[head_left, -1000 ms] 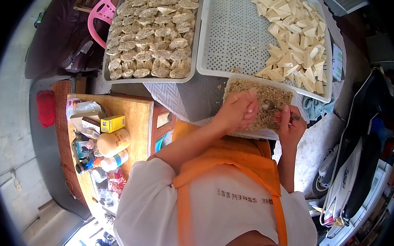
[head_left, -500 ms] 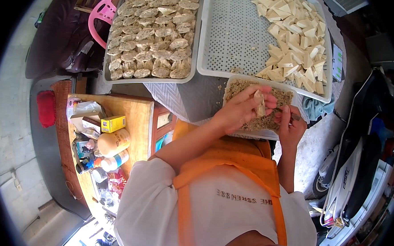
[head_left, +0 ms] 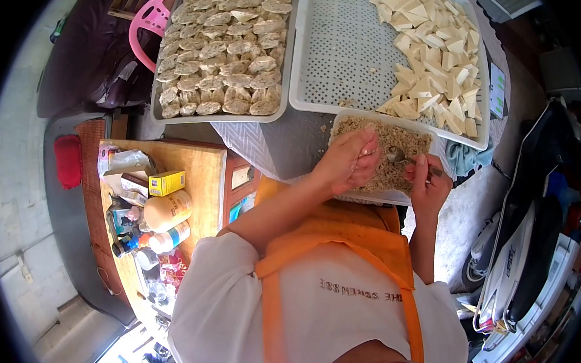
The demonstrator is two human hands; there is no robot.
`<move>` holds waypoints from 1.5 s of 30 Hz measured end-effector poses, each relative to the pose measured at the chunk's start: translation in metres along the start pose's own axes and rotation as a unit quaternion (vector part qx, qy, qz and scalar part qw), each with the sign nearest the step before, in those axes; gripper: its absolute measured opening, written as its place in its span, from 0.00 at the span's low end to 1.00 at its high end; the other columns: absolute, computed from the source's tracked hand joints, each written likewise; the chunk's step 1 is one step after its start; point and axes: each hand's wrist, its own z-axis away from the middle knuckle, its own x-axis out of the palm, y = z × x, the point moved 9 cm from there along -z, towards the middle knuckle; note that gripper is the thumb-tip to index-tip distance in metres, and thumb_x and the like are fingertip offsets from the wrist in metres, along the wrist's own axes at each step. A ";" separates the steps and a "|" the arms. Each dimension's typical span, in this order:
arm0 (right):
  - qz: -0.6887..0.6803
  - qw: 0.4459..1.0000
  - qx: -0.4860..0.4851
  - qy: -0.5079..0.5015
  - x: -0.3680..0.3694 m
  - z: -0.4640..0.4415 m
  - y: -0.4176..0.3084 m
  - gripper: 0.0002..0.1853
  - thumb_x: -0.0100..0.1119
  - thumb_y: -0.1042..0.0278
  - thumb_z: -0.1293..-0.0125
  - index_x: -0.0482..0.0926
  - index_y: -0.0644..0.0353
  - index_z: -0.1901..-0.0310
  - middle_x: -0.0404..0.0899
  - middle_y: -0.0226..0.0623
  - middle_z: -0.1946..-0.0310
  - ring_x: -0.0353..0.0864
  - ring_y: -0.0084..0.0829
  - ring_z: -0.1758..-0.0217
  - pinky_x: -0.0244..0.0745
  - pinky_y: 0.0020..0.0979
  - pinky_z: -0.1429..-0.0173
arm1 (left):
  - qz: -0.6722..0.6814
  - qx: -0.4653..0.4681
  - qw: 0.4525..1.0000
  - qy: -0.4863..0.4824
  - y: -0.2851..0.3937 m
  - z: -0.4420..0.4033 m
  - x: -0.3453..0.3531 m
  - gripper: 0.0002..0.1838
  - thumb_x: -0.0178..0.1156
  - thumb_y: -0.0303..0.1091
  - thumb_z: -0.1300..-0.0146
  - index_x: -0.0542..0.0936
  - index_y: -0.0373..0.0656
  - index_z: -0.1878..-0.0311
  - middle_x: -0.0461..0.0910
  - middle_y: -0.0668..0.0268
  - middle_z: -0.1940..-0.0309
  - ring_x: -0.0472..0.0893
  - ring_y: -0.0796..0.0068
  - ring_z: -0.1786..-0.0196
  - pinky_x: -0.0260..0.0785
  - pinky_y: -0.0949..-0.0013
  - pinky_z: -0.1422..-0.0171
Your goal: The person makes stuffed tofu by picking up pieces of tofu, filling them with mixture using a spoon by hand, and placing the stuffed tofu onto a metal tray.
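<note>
My left hand is closed above the left part of a white tub of crumbly brown filling. What its curled fingers hold is hidden. At the tub's right side my right hand pinches the handle of a metal spoon, whose bowl rests on the filling. Pale cut triangles lie heaped along the right of a white perforated tray. A metal tray to the left bears rows of filled pieces.
On the wooden table at the left stand a yellow box, jars and small items. A teal cloth lies right of the tub. A pink chair is behind the metal tray, and a scooter stands at the right.
Half a second ago my left hand was more open, showing a pale filled piece; its fingers have since curled over and hidden it. My right hand has stayed in place with the spoon.
</note>
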 end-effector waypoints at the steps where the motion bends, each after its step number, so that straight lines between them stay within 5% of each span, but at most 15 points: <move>1: 0.001 1.000 -0.001 0.000 0.000 0.000 0.000 0.11 0.51 0.71 0.30 0.79 0.71 0.64 0.80 0.38 0.81 0.81 0.22 0.79 0.75 0.22 0.75 | -0.014 0.019 0.998 0.063 0.003 0.000 -0.001 0.19 0.43 0.50 0.27 0.69 0.47 0.68 0.65 0.71 0.82 0.60 0.81 0.84 0.53 0.76 0.81; 3: 0.003 1.000 -0.004 0.001 0.000 0.000 0.001 0.11 0.51 0.71 0.30 0.78 0.71 0.64 0.80 0.38 0.81 0.81 0.23 0.79 0.75 0.22 0.75 | -0.043 0.058 0.979 0.189 0.009 0.003 0.001 0.18 0.43 0.49 0.27 0.71 0.46 0.66 0.66 0.70 0.82 0.62 0.81 0.84 0.53 0.77 0.81; 6: 0.000 1.000 -0.003 0.002 0.000 0.000 0.002 0.11 0.51 0.71 0.30 0.78 0.70 0.65 0.80 0.38 0.81 0.81 0.23 0.80 0.75 0.22 0.75 | -0.142 0.060 0.986 0.056 0.010 -0.002 0.014 0.17 0.43 0.47 0.27 0.72 0.44 0.62 0.67 0.70 0.81 0.65 0.80 0.82 0.55 0.77 0.81; 9: 0.001 1.000 -0.001 0.003 0.000 -0.001 0.001 0.11 0.51 0.71 0.30 0.78 0.70 0.65 0.80 0.38 0.81 0.81 0.23 0.80 0.75 0.22 0.75 | -0.142 0.083 0.983 0.077 0.013 0.000 0.015 0.18 0.42 0.47 0.26 0.71 0.43 0.64 0.66 0.70 0.81 0.63 0.80 0.83 0.54 0.77 0.81; 15: -0.001 1.000 0.004 0.000 0.001 0.000 0.001 0.11 0.52 0.71 0.30 0.78 0.70 0.65 0.80 0.38 0.81 0.81 0.23 0.79 0.75 0.22 0.75 | -0.050 0.017 0.998 0.025 0.003 0.002 0.007 0.18 0.43 0.47 0.26 0.70 0.44 0.66 0.63 0.72 0.83 0.59 0.81 0.84 0.51 0.76 0.82; 18: 0.000 1.000 0.004 -0.001 0.000 0.000 0.001 0.11 0.52 0.71 0.30 0.79 0.71 0.65 0.80 0.38 0.80 0.81 0.23 0.79 0.75 0.22 0.75 | 0.012 0.041 0.994 -0.099 0.003 0.001 0.007 0.16 0.43 0.45 0.27 0.72 0.43 0.61 0.68 0.69 0.78 0.67 0.79 0.79 0.59 0.77 0.77; 21: 0.001 1.000 0.002 -0.002 0.000 0.000 0.001 0.11 0.52 0.71 0.30 0.79 0.71 0.65 0.80 0.39 0.80 0.81 0.23 0.79 0.75 0.21 0.75 | -0.049 0.132 0.975 0.170 0.016 -0.002 0.009 0.15 0.44 0.42 0.27 0.73 0.41 0.52 0.72 0.65 0.68 0.73 0.76 0.68 0.67 0.75 0.67; 24: 0.001 1.000 0.000 0.000 0.000 0.000 0.002 0.11 0.52 0.71 0.30 0.79 0.71 0.64 0.80 0.38 0.80 0.81 0.23 0.79 0.75 0.22 0.75 | -0.139 0.094 0.978 0.126 0.018 0.001 0.025 0.16 0.45 0.40 0.28 0.71 0.41 0.45 0.73 0.63 0.60 0.75 0.73 0.59 0.69 0.71 0.57; 27: -0.001 1.000 0.008 0.002 0.000 0.000 0.002 0.11 0.52 0.72 0.30 0.79 0.71 0.65 0.80 0.38 0.80 0.81 0.23 0.79 0.75 0.22 0.75 | -0.194 0.118 0.971 0.076 0.021 0.001 0.019 0.16 0.45 0.43 0.28 0.72 0.42 0.48 0.72 0.65 0.64 0.75 0.75 0.62 0.68 0.72 0.63; 30: 0.009 1.000 0.006 0.002 -0.001 0.000 0.000 0.10 0.52 0.72 0.30 0.79 0.71 0.65 0.80 0.38 0.81 0.81 0.23 0.79 0.75 0.21 0.74 | -0.065 0.075 0.992 0.079 0.015 -0.001 0.013 0.15 0.45 0.47 0.29 0.73 0.45 0.60 0.69 0.68 0.72 0.71 0.77 0.71 0.62 0.75 0.74; 33: 0.012 1.000 0.001 0.003 -0.001 -0.001 -0.001 0.10 0.52 0.72 0.30 0.79 0.71 0.65 0.80 0.37 0.81 0.81 0.22 0.79 0.74 0.21 0.74 | 0.018 0.021 0.999 -0.034 0.005 -0.001 0.014 0.19 0.46 0.47 0.27 0.68 0.46 0.72 0.63 0.71 0.82 0.64 0.80 0.81 0.52 0.78 0.82; 36: 0.001 1.000 0.011 0.004 -0.001 0.000 0.001 0.10 0.52 0.71 0.30 0.79 0.71 0.65 0.80 0.37 0.81 0.81 0.22 0.79 0.74 0.21 0.74 | -0.002 0.012 0.999 0.035 0.003 0.003 0.009 0.22 0.44 0.48 0.27 0.64 0.47 0.77 0.59 0.72 0.86 0.56 0.82 0.85 0.46 0.77 0.84; 43: -0.004 1.000 0.013 0.005 0.000 0.000 0.000 0.11 0.52 0.71 0.30 0.79 0.71 0.65 0.80 0.37 0.81 0.81 0.22 0.79 0.74 0.21 0.74 | -0.116 0.113 0.968 0.193 0.015 -0.002 0.019 0.16 0.46 0.48 0.28 0.71 0.45 0.64 0.65 0.72 0.78 0.66 0.82 0.76 0.56 0.77 0.77; 45: -0.006 1.000 0.015 0.005 0.000 0.000 0.001 0.11 0.52 0.71 0.30 0.79 0.71 0.65 0.80 0.38 0.81 0.81 0.22 0.79 0.74 0.21 0.74 | -0.162 0.095 0.972 0.141 0.019 0.005 0.030 0.16 0.45 0.49 0.28 0.71 0.46 0.60 0.64 0.74 0.75 0.66 0.82 0.74 0.58 0.75 0.74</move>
